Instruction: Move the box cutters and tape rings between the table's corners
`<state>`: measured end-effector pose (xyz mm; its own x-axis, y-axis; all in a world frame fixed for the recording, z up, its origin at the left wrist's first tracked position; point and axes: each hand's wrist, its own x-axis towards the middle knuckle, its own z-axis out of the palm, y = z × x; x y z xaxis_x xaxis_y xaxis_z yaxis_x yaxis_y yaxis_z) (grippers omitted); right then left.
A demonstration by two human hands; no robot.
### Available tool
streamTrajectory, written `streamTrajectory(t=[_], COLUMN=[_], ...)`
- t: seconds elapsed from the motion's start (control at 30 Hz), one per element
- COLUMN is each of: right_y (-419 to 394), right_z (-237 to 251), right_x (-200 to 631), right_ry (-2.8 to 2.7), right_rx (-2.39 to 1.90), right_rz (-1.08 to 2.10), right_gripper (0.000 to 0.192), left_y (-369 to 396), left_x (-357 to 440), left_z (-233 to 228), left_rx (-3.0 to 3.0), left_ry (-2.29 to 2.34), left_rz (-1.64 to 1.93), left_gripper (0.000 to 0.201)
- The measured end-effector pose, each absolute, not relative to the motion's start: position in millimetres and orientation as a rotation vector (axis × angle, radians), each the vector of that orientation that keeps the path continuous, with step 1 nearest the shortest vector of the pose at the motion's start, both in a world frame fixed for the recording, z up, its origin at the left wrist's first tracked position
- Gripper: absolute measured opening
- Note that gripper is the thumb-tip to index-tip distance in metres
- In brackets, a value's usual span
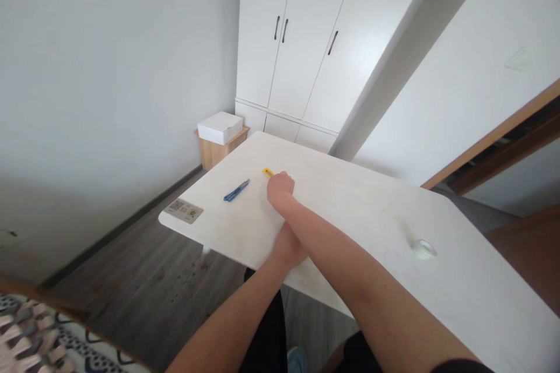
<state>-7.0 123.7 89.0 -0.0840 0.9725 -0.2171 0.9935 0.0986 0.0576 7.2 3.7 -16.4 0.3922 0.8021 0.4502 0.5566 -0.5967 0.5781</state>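
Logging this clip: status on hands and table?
Right hand closed on yellow cutter. Left hand at table edge, mostly hidden. Blue cutter untouched alongside.

Blue pen (237,190) left; tape roll (424,248) far right.

Single head cam, looking forward-down across white table (359,210) toward corner wardrobe (301,41), forearms close in foreground; no second view.

Two utility knives: blue (237,190), yellow (268,172); one tape roll (424,248); two hands (280,188).
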Motion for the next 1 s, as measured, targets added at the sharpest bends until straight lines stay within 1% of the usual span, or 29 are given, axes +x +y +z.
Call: streamTrajectory(t=[0.07, 0.17, 0.23, 0.33, 0.47, 0.57, 0.63, 0.73, 0.87, 1.0], right_y=[111, 79, 49, -6, -82, -122, -134, -137, -131, -136], right_z=[91, 88, 84, 79, 77, 76, 73, 65, 53, 53], right_x=[19, 75, 127, 221, 346, 412, 438, 455, 461, 458], right_ry=[2.045, 2.086, 2.108, 2.105, 1.939, 1.754, 1.727, 1.812, 1.841, 1.759], right_rx=[2.173, 2.172, 2.144, 2.126, 2.281, 2.405, 2.437, 2.427, 2.430, 2.484], right_rz=[-0.106, -0.060, -0.038, -0.118, -0.198, -0.184, -0.181, -0.194, -0.236, -0.209], right_gripper=[0.037, 0.036, 0.036, 0.034, 0.035, 0.039, 0.041, 0.042, 0.041, 0.045], left_y=[3, 2, 2, 3, 7, 8, 9, 10, 10, 11], left_x=[3, 0, 0, 1, 2, 2, 1, -1, -3, -3], left_z=[-10, -6, -7, -10, -14, -14, -13, -13, -13, -14], left_rx=[2.363, 2.420, 2.479, 2.575, 2.661, 2.697, 2.704, 2.706, 2.692, 2.683], left_ry=[1.170, 1.119, 1.131, 1.186, 1.192, 1.191, 1.190, 1.163, 1.151, 1.133], left_rz=[0.974, 0.910, 0.872, 0.842, 0.844, 0.848, 0.850, 0.845, 0.824, 0.831], left_gripper=[0.029, 0.022, 0.025, 0.029, 0.033, 0.036, 0.037, 0.041, 0.044, 0.045])
